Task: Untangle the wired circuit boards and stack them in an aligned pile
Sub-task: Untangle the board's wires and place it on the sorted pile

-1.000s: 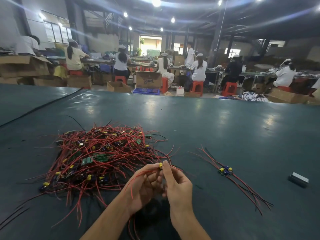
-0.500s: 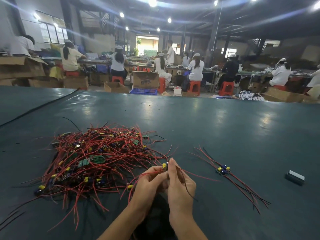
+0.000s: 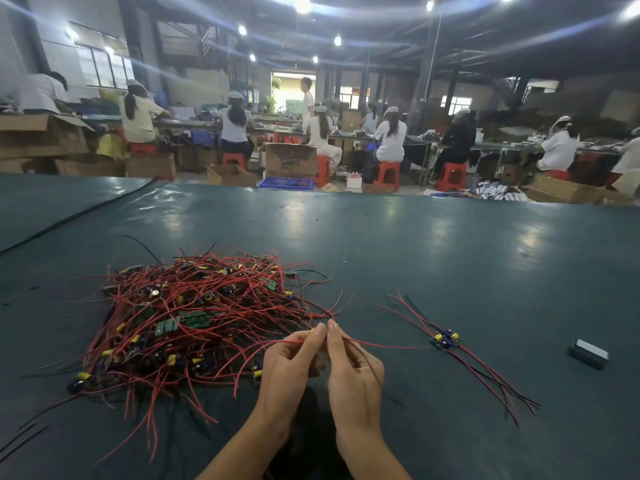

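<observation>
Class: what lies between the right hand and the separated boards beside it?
Head view: a red wire crosses bare table from the right hand toward the separated boards.

We see a counter (image 3: 415, 254) covered in a smooth dark-green sheet whose soft sheen throws back the overhead light. At nine o'clock, the wires (image 3: 221, 299) have a smooth red plastic coating and tangle around glossy green boards (image 3: 198, 320). At twelve o'clock stand matt brown cardboard boxes (image 3: 290, 160) and red plastic stools (image 3: 387, 174).
</observation>
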`<state>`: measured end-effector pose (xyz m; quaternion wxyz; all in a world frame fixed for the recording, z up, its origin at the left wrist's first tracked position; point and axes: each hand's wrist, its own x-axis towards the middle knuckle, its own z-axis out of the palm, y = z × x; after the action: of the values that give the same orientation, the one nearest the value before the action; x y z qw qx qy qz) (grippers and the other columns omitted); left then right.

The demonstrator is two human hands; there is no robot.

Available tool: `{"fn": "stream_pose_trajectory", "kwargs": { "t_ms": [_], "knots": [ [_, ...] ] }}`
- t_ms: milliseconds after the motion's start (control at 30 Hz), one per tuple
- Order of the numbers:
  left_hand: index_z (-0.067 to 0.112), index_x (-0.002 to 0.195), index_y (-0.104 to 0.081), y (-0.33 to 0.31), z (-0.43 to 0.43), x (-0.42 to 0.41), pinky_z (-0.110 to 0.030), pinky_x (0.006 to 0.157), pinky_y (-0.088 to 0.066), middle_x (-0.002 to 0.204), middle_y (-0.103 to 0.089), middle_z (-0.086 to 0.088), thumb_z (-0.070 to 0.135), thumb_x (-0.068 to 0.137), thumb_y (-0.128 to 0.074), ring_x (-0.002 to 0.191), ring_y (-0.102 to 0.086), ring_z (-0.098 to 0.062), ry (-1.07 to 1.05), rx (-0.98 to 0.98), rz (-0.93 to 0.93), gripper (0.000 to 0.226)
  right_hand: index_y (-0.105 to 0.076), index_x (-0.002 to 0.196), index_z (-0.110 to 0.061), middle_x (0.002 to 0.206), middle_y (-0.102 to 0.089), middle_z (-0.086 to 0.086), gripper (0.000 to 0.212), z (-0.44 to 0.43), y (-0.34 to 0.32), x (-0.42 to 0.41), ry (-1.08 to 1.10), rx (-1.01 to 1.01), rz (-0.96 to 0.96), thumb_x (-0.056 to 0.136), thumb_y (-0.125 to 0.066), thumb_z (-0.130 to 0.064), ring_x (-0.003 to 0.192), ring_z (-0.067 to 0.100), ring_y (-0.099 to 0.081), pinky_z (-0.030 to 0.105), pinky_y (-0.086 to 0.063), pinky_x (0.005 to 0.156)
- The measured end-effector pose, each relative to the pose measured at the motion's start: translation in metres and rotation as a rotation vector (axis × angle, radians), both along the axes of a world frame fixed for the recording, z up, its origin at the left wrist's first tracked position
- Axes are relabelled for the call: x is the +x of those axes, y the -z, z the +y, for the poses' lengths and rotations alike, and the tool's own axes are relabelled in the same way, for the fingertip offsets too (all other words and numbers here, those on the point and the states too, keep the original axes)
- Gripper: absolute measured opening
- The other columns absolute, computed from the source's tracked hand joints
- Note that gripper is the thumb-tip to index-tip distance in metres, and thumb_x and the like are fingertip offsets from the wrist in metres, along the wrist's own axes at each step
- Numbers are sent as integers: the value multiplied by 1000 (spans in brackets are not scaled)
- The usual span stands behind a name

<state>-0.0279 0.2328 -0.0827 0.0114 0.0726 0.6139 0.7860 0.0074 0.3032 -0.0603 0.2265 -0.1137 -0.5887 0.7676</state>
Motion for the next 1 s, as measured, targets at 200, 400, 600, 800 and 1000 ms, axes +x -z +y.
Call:
{"fn": "stream_pose_trajectory", "kwargs": {
  "t_ms": [200,400,600,800,1000],
  "knots": [
    [13,82,-76,-1,-1,1,-25,60,-56,87,-74,-18,39,68,-72,75,-73,-26,63,116,-139,29,-81,69,-21,76,-77,7,23,4,1,-3,-19,-151,-110,89,-70,-25,72,19,-75,29,-62,66],
    [16,77,-76,-1,-1,3,-27,64,-56,86,-74,-17,39,71,-71,76,-72,-25,90,62,-121,25,-79,65,-21,67,-74,7,22,7,5,-4,97,-101,-112,85,-73,-28,65,21,-72,35,-61,65],
    [10,83,-73,5,0,1,-33,72,-56,85,-74,-14,31,82,-73,81,-71,-27,62,-41,-132,21,-77,59,-19,58,-70,5,23,11,10,-6,146,-185,-198,78,-81,-30,52,14,-66,30,-57,59],
    [11,82,-74,-1,1,3,-25,64,-53,79,-74,-9,39,72,-71,71,-70,-18,87,-24,-123,29,-77,61,-18,64,-73,7,25,10,10,-7,122,-189,-127,85,-75,-24,56,13,-69,21,-54,50],
    [6,86,-72,0,0,3,-27,67,-55,85,-74,-14,27,83,-72,76,-71,-23,81,20,-153,21,-75,57,-16,66,-73,9,25,16,7,-10,106,-265,-196,81,-79,-20,62,21,-69,35,-59,66]
  ]
}}
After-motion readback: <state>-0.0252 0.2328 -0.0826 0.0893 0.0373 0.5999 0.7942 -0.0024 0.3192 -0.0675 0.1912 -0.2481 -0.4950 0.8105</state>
